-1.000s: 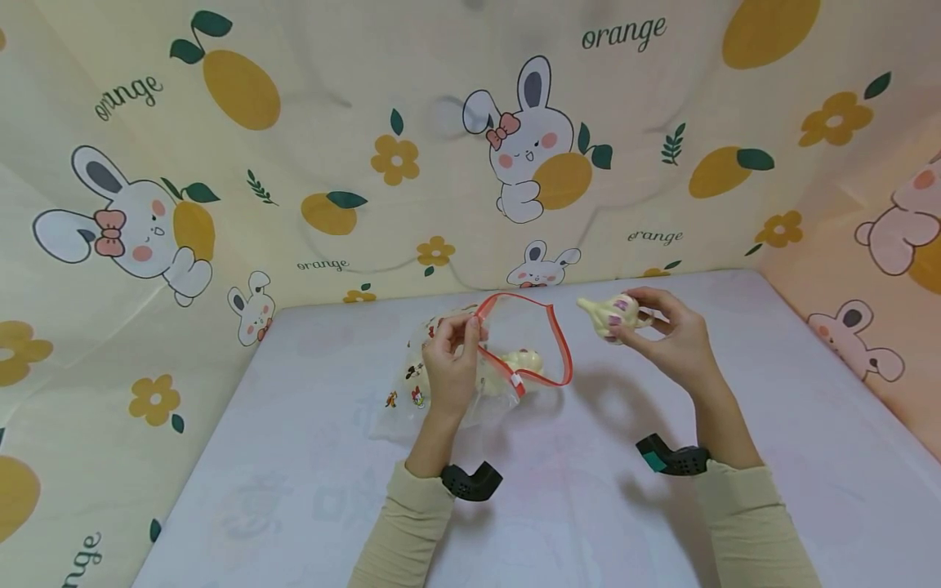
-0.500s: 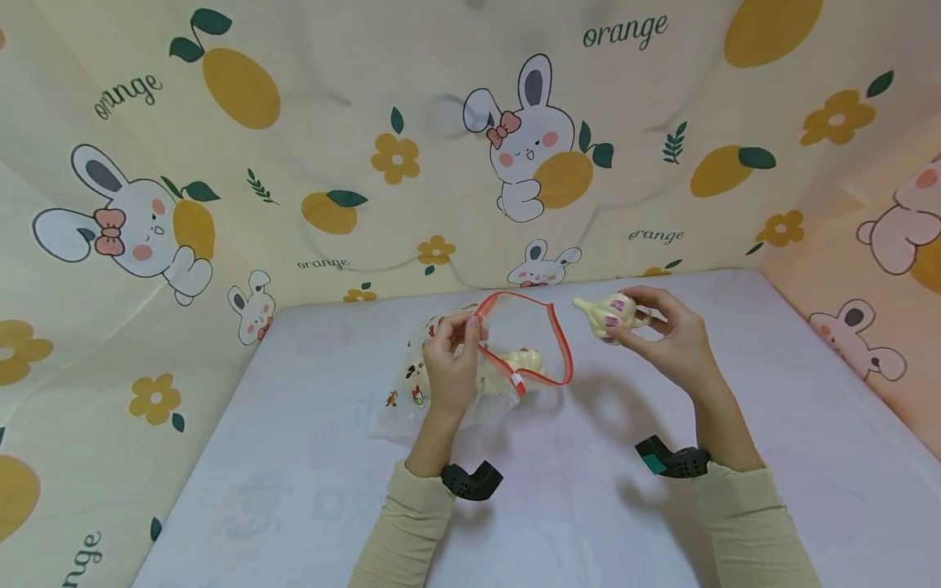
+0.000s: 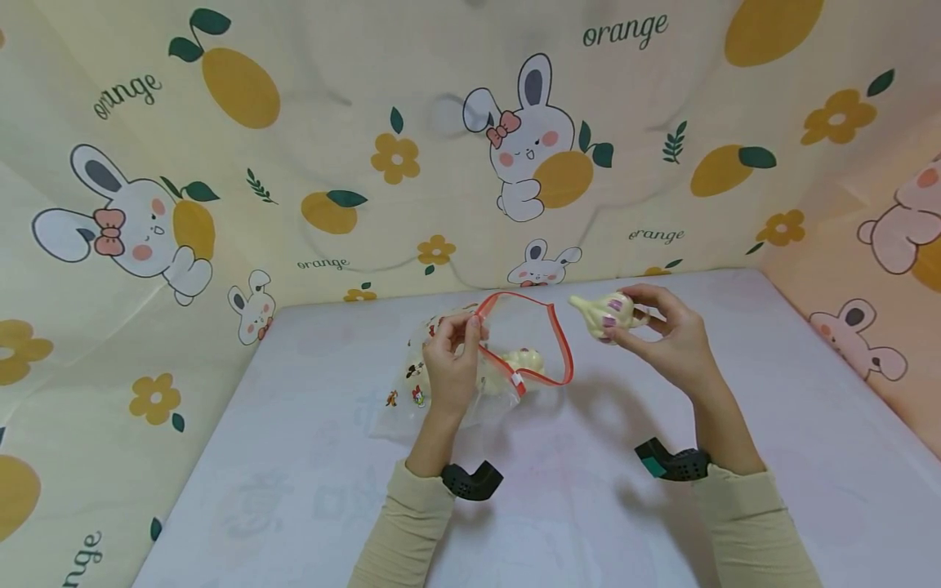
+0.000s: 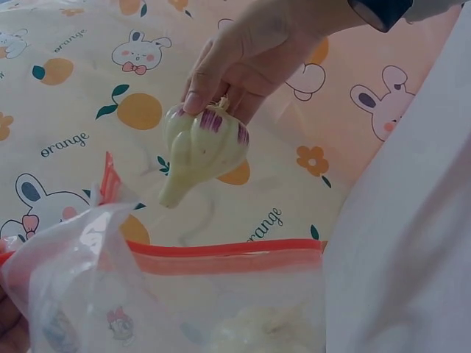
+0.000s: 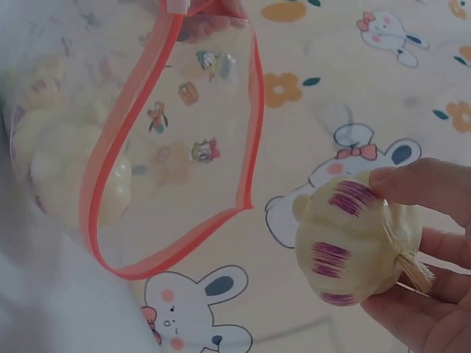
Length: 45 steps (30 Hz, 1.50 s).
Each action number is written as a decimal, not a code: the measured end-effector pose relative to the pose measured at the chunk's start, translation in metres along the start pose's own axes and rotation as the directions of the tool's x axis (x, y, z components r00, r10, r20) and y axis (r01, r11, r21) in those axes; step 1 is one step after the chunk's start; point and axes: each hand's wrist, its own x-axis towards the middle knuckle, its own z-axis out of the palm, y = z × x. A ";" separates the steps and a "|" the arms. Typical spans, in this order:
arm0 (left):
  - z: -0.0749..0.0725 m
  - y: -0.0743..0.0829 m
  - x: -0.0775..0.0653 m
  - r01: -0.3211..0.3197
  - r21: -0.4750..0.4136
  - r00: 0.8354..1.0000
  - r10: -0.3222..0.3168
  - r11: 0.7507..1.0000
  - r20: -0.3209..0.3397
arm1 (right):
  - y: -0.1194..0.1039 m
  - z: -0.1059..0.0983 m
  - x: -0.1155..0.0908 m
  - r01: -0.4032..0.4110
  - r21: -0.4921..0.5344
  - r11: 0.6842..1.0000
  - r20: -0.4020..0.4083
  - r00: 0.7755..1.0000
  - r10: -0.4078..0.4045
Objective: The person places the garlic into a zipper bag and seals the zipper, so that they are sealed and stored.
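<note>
The right hand (image 3: 675, 339) pinches a garlic bulb (image 3: 604, 317) between thumb and fingers, aloft at two o'clock from the clear zip bag (image 3: 494, 406) on the tabletop (image 3: 294, 490); the left hand (image 3: 451, 363) pinches the bag's red rim (image 3: 562, 347) at its nine o'clock. More garlic (image 5: 62, 158) sits inside.

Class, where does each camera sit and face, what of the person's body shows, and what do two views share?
Head: on the head, facing forward and down at the garlic bulb and zip bag; left hand, right hand and sleeves show.
Left wrist: on that wrist, facing across the zip bag; right hand above, part of left hand lower left.
Right wrist: on that wrist, facing the open zip bag; right hand at right, apparently left hand at top.
Both wrist views share the garlic bulb in the right hand.
</note>
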 end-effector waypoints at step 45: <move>-0.001 0.000 0.000 0.028 -0.003 1.000 -0.028 1.000 0.002 | -0.008 0.024 -0.003 0.034 0.047 0.998 0.067 0.997 -0.037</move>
